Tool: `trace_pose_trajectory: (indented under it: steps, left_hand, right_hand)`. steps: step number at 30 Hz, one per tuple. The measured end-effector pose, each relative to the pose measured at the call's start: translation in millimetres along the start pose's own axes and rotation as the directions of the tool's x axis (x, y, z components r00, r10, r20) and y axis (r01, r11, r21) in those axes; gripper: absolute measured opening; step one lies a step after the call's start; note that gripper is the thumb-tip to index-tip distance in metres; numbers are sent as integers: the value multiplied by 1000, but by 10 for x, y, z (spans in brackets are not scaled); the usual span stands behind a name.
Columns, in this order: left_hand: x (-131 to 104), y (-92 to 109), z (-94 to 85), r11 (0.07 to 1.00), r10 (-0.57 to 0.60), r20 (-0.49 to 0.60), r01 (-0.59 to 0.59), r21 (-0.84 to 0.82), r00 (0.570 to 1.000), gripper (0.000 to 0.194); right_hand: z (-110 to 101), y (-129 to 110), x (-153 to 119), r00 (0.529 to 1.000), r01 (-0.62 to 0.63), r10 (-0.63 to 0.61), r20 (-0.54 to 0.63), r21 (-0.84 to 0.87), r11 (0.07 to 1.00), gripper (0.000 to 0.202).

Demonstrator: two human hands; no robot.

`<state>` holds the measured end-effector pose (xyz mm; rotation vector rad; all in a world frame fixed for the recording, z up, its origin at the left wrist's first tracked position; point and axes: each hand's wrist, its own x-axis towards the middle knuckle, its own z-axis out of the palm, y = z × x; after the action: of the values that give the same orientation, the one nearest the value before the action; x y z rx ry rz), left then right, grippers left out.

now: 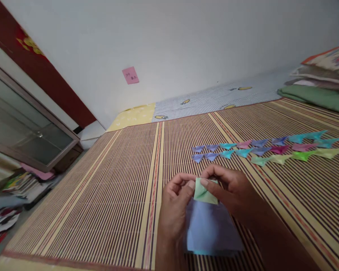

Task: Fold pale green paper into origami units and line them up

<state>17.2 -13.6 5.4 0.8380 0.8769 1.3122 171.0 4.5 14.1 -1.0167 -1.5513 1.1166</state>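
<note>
A small folded square of light green paper (206, 195) is pinched between both hands in front of me. My left hand (176, 205) is closed at the paper's left edge, thumb and forefinger together. From the right, my right hand (228, 188) grips its upper part, the thumb lying on top. Below the folded paper lies a stack of blue-violet paper sheets (213, 229), with a turquoise edge showing at the bottom. Beyond my hands, two rows of folded paper shapes (244, 152) in blue, turquoise, pink and green lie on the striped mat (115, 195).
A pink note (130, 75) is stuck on the white wall. Folded bedding (316, 98) is piled at the far right. To the left stand a glass-fronted cabinet (25, 120) and a pile of books (19, 185), beyond the mat's edge.
</note>
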Motion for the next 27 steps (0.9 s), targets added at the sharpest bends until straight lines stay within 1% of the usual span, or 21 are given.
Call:
trace_pose_trajectory:
  steps: [2,4,6,9,12,18,22,27]
  left_hand:
    - [5,-6,8,1000,0,-9,0,-30,1000,12]
    - [8,-1,10,1000,15,-18,-15,-26,1000,11]
    - [8,16,0,999,48,-32,-47,22,998,10]
    - [7,51,-27,987,89,-35,-83,135,995,9]
    - [2,80,-52,975,91,-15,-86,207,996,10]
    - [-15,103,-77,951,86,44,-95,296,995,11]
    - [-6,87,-85,931,110,73,-128,342,991,9]
    - [-5,64,-107,916,129,94,-155,370,987,11]
  right_hand:
    - [-2,3,5,1000,-8,8,15,9,1000,22]
    - [-6,11,8,999,-15,14,40,27,1000,21]
    - [-11,21,9,997,-29,26,70,46,999,20]
    - [-22,32,9,992,-70,61,111,78,994,19]
    - [-29,37,15,987,-91,78,141,86,992,17]
    - [-37,37,28,979,-104,88,184,81,991,17]
    - [-41,47,30,979,-108,86,186,108,988,17]
    - [-35,73,41,978,-119,97,185,116,986,16]
